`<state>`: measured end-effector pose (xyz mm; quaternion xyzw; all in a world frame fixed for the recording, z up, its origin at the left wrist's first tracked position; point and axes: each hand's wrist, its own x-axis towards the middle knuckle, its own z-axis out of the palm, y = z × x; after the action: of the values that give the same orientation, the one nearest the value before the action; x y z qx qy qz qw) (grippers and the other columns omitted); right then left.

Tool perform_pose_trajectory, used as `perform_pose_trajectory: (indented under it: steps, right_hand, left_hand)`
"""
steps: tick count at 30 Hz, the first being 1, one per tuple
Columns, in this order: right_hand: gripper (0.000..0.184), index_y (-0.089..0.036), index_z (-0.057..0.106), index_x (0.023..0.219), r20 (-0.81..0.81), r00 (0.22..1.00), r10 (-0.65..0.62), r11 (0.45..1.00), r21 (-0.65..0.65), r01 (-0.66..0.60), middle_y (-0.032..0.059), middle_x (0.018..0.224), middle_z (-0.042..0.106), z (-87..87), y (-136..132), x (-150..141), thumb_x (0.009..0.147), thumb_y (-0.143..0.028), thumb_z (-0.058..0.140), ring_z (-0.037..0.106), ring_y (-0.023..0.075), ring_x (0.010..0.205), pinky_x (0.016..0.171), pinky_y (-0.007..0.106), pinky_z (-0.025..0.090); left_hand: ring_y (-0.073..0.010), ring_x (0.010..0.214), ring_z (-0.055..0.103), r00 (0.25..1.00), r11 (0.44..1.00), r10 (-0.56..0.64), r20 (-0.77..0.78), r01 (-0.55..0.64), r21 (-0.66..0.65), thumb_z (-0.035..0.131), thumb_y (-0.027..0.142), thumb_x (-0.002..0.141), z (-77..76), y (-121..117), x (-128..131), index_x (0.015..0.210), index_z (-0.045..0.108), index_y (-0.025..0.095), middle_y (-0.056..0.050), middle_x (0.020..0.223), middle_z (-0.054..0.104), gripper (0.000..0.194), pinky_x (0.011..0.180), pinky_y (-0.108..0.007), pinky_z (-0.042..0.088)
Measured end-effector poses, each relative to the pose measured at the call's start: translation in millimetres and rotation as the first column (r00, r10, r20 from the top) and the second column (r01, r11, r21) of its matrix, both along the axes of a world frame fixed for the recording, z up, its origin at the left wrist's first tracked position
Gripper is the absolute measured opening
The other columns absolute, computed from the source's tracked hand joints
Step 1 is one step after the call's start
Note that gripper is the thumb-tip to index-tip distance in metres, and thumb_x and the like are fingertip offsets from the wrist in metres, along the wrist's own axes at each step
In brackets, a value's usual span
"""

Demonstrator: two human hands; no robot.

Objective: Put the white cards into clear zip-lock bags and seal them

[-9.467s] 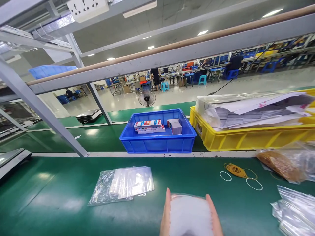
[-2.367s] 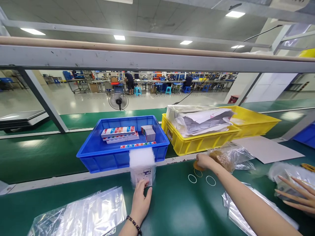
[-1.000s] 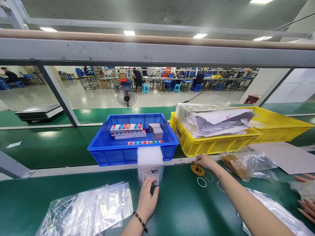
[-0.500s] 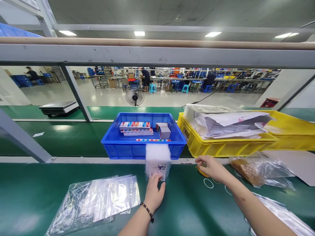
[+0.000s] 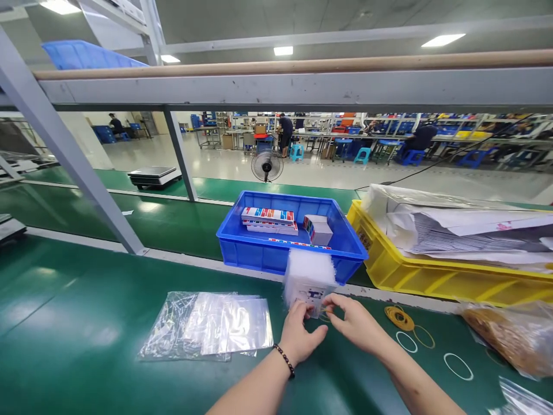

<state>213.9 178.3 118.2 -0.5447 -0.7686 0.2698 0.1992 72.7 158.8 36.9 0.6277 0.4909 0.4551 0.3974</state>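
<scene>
A bundle of clear plastic bags (image 5: 310, 274), with a printed white card showing at its lower end, leans against the front of the blue bin (image 5: 254, 255). My left hand (image 5: 299, 334), a beaded bracelet at its wrist, grips the bundle's lower left edge with curled fingers, its thumb standing apart. At the lower right corner my right hand (image 5: 352, 323) pinches a thin yellowish rubber band (image 5: 325, 317), only partly visible beside the card. A tangle of rubber bands (image 5: 398, 317) lies on the green bench to the right, near two loose white bands.
Flat clear bags (image 5: 233, 325) lie on the left of the green bench. Boxes with coloured stripes (image 5: 270, 217) sit in the blue bin. To the right stands a yellow bin (image 5: 415, 276) of papers; a bag of brown bands (image 5: 501, 334) lies before it.
My right hand has moved left from the rubber-band pile to the bundle, a band now in its fingers. The left hand stays at the bundle. The view has turned left.
</scene>
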Motion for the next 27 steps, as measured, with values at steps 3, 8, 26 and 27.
perform_pose_trajectory:
  steps: [3,8,26,27]
  right_hand:
    - [0.014,-0.023,0.061,0.074,-0.092,0.995,0.027,0.999,-0.026,-0.029,0.0024,0.075,0.065,-4.9,-3.9,-13.8,0.066,-0.021,0.049,0.057,0.0218,0.074,0.071,0.035,0.042]
    - [0.012,-0.021,0.061,0.073,-0.321,0.946,0.037,0.996,-0.062,-0.060,0.0027,0.075,0.065,-9.9,-15.5,-28.6,0.067,-0.024,0.052,0.058,0.0191,0.073,0.071,0.032,0.045]
    - [0.062,-0.024,0.044,0.099,-0.792,0.437,-0.427,0.875,-0.238,0.422,-0.0104,0.048,0.028,-60.6,35.7,-14.1,0.063,-0.074,0.043,0.026,0.0082,0.036,0.035,0.022,0.021]
    - [0.065,-0.023,0.046,0.097,-0.788,0.432,-0.439,0.878,-0.273,0.394,-0.0108,0.046,0.027,-60.2,42.6,-13.9,0.061,-0.077,0.041,0.025,0.0079,0.034,0.034,0.021,0.020]
  left_hand:
    - [-0.0174,0.071,0.048,0.994,1.000,0.019,0.112,-0.016,-0.021,0.054,0.020,0.066,0.4,2.0,0.1,0.082,0.059,0.019,-0.002,0.078,0.053,0.017,0.064,-0.029,0.038]
    - [-0.0177,0.071,0.049,0.966,0.997,0.062,0.252,-0.050,-0.054,0.051,0.023,0.070,-1.3,5.1,-1.4,0.063,0.058,0.020,-0.001,0.068,0.053,0.010,0.068,-0.030,0.037]
    - [-0.0025,0.031,0.014,0.651,0.901,0.392,0.650,-0.128,-0.415,0.056,0.067,0.059,21.0,63.4,-31.9,0.070,0.040,0.022,0.015,0.039,0.018,0.049,0.034,-0.015,0.010]
    - [-0.0025,0.031,0.014,0.673,0.898,0.375,0.637,-0.092,-0.431,0.057,0.067,0.058,23.1,69.5,-33.4,0.072,0.041,0.022,0.015,0.038,0.019,0.050,0.034,-0.015,0.009]
